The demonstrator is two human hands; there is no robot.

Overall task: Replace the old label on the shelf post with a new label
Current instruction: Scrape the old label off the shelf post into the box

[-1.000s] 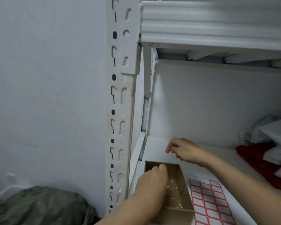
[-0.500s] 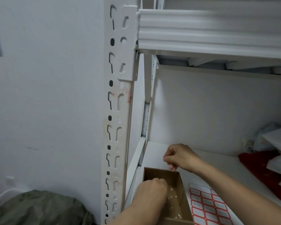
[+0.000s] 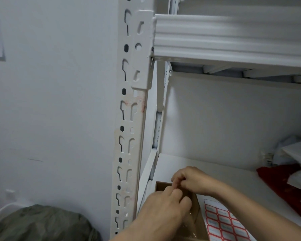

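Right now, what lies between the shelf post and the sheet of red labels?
An open brown cardboard box stands there, close beside the sheet; the head view shows it.

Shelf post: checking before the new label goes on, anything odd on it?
Yes. The post has reddish smears and yellowed staining just below the bracket, likely adhesive residue. Nothing looks bent.

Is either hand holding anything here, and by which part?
It cannot be told. The left hand and right hand meet fingertip to fingertip over the cardboard box, fingers curled as if pinching, but nothing shows between them.
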